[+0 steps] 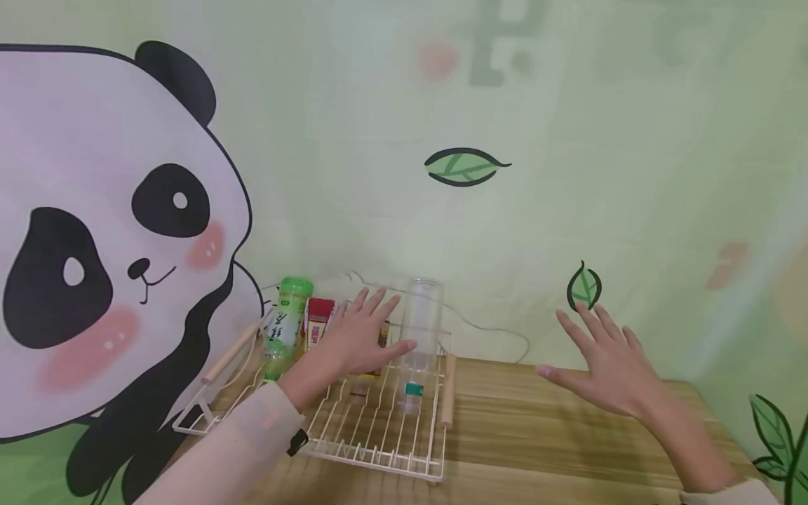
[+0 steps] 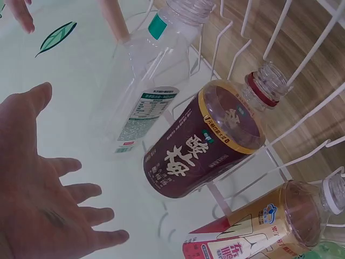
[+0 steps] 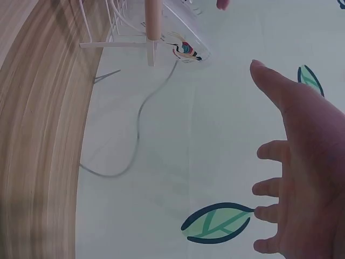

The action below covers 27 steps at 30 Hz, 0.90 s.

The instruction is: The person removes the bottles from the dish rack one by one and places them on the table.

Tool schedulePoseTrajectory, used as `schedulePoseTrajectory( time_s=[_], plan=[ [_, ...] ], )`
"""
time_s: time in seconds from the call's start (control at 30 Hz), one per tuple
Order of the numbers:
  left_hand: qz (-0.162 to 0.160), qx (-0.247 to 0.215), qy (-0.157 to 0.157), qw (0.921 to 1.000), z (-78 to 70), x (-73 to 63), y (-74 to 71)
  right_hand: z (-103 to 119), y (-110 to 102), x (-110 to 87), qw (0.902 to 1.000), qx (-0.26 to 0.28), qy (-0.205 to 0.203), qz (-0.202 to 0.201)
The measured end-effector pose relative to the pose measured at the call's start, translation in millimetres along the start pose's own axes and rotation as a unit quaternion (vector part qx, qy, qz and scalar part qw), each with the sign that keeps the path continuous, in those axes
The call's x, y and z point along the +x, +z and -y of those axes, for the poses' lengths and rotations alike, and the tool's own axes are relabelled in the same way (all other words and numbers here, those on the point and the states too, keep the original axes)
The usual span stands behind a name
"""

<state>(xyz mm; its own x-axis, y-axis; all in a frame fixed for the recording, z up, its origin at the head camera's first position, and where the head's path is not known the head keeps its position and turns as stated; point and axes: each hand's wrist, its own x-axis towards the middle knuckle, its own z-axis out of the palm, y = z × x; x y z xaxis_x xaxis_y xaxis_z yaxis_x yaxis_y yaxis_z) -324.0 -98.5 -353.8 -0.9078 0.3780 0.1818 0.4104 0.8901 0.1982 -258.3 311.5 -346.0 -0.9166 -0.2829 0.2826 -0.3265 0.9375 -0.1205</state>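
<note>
My left hand [image 1: 356, 344] hovers above a white wire rack [image 1: 372, 459], fingers spread and holding nothing. Several drink bottles lean in the rack with their necks towards me: a green one [image 1: 288, 326], one with a red and gold label [image 2: 237, 237], a dark maroon-labelled one [image 2: 186, 154] and a clear one [image 1: 421, 315]. In the head view the left hand hides most of the maroon bottle. To the right of the rack, my right hand [image 1: 609, 368] is held over the table, fingers spread, touching nothing. The bottles' mouths look uncapped on the maroon and clear ones.
The rack has wooden side handles [image 1: 449, 391] and stands on a wood-grain table [image 1: 530, 435]. Behind it hangs a pale green backdrop [image 1: 353, 140] printed with a panda [image 1: 82, 175] and leaves. A thin line [image 3: 139, 116] curves along the backdrop right of the rack.
</note>
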Motion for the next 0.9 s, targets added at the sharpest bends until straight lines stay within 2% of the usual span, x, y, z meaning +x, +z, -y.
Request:
schedulePoseTrajectory(
  time_s=[0.2,0.37,0.5,0.6,0.73,0.8,0.9],
  plan=[
    [-0.017,-0.03,0.02,0.9992,1.3,2.5,-1.4,2.8,-5.6,-2.3,0.9997,0.008,-0.023,-0.002],
    [-0.03,-0.074,0.023,0.9965,-6.1,3.2,-5.7,6.0,-3.7,-11.6,0.9987,0.028,-0.037,-0.021],
    [-0.054,-0.113,0.018,0.9919,-12.8,4.5,-7.9,13.9,-1.2,-19.7,0.9926,0.11,-0.038,-0.034],
    [-0.074,-0.162,0.003,0.984,-21.2,4.5,-8.8,25.0,5.3,-25.6,0.9787,0.201,-0.031,-0.029],
    [-0.092,-0.253,-0.02,0.9629,-36.4,5.3,-2.7,45.2,27.5,-28.6,0.9556,0.292,-0.02,-0.039],
    [-0.1,-0.287,-0.028,0.9524,-42.9,7.3,4.8,56.7,42.5,-25.9,0.9407,0.336,-0.009,-0.048],
    [-0.114,-0.319,-0.034,0.9401,-49.0,11.7,17.2,74.0,63.8,-17.6,0.9108,0.409,0.012,-0.053]
  ],
)
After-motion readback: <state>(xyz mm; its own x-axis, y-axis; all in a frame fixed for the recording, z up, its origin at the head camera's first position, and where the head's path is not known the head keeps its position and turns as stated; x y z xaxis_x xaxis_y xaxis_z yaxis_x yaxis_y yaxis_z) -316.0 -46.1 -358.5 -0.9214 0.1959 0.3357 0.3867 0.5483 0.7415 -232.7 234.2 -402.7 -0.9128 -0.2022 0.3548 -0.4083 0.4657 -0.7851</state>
